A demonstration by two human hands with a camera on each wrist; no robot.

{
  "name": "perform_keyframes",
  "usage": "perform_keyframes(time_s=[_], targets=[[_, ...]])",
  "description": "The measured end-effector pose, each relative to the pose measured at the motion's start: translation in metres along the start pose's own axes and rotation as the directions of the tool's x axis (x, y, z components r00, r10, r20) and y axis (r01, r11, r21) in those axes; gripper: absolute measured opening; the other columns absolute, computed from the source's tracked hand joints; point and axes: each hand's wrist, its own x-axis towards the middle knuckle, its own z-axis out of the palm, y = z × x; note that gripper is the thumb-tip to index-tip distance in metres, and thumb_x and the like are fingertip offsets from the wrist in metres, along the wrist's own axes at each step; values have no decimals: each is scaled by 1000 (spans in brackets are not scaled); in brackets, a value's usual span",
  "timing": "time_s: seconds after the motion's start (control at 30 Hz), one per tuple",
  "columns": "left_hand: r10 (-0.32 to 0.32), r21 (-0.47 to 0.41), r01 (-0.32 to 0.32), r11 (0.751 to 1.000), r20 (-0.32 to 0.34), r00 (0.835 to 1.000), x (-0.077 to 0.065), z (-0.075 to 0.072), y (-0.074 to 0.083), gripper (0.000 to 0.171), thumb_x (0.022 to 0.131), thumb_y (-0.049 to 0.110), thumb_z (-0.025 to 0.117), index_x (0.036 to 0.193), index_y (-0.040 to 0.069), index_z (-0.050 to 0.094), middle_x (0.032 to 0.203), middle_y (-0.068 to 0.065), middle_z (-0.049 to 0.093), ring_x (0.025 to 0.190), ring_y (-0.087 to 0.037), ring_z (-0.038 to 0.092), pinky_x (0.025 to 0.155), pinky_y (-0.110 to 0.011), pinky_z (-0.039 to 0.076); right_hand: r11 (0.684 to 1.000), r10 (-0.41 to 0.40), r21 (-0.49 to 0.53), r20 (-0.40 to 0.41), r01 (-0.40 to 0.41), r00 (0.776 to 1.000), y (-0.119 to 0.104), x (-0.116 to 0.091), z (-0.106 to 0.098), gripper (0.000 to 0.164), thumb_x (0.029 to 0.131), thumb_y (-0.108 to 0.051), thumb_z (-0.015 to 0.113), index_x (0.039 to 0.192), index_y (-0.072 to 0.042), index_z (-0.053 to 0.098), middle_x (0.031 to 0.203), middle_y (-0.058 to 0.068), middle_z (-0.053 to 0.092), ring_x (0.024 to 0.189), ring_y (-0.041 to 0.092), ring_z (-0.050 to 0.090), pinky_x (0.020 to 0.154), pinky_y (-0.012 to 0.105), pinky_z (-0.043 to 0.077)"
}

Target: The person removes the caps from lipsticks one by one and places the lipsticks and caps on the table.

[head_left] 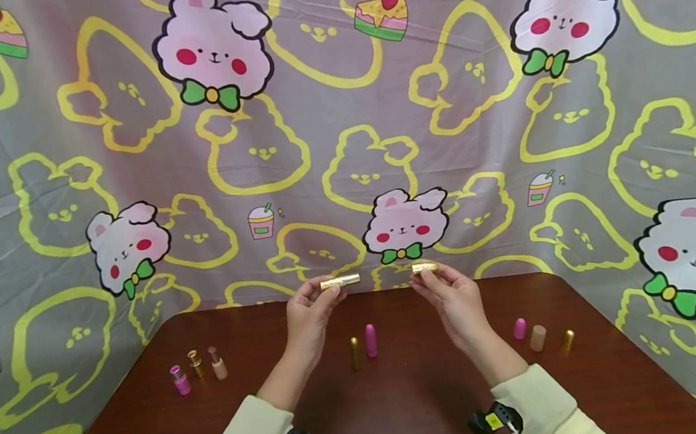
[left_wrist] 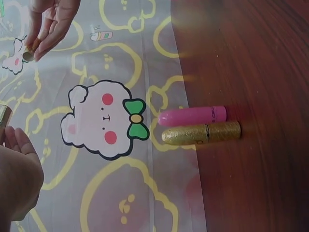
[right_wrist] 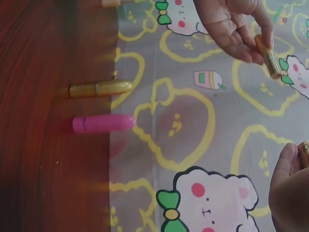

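Observation:
In the head view my left hand [head_left: 309, 316] pinches a gold lipstick tube [head_left: 345, 279], held sideways above the far edge of the table. Opposite it, my right hand [head_left: 454, 296] pinches a shorter gold lipstick cap [head_left: 423, 267]. A gap separates the two gold pieces. The right wrist view shows the tube [right_wrist: 268, 57] sticking out past the left fingertips. In the left wrist view the cap [left_wrist: 31, 51] sits between the right thumb and fingers. Below and between my hands, a gold closed lipstick [head_left: 355, 354] and a pink closed lipstick [head_left: 371, 341] stand upright side by side.
On the table's left stand uncapped lipsticks: pink [head_left: 180, 380], gold [head_left: 195, 364] and beige [head_left: 218, 363]. To the right are three caps: pink [head_left: 520, 328], beige [head_left: 537, 338] and gold [head_left: 568, 340]. A patterned cloth [head_left: 473, 122] hangs behind the brown table [head_left: 412, 419].

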Motion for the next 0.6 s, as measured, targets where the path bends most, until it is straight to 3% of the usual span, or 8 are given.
perform_keyframes(time_s=[0.13, 0.47, 0.6], targets=[[1, -7, -1, 1000, 3, 1000, 0, -6, 1, 18, 88, -13, 57, 90, 4, 63, 86, -8, 68, 80, -18, 69, 80, -34, 56, 1000, 4, -31, -2, -4, 1000, -1, 0, -9, 13, 93, 5, 59, 104, 1, 66, 95, 11, 71, 88, 21, 70, 89, 39, 50], [27, -11, -27, 1000, -6, 1000, 2, -18, 5, 14, 87, -14, 57, 92, -2, 62, 83, -6, 66, 79, -17, 68, 78, -32, 56, 993, -13, -118, -15, 11, 1000, -10, 3, -34, 10, 93, 1, 61, 100, -5, 66, 91, 3, 71, 86, 16, 70, 87, 36, 52], [32, -3, -32, 999, -17, 999, 3, -25, 7, 16, 87, -15, 56, 93, -2, 63, 84, -6, 67, 79, -16, 68, 78, -31, 56, 986, -12, -164, -21, 8, 1000, -14, 3, -44, 11, 93, 0, 62, 103, -2, 65, 91, 3, 71, 86, 16, 70, 88, 36, 52]])
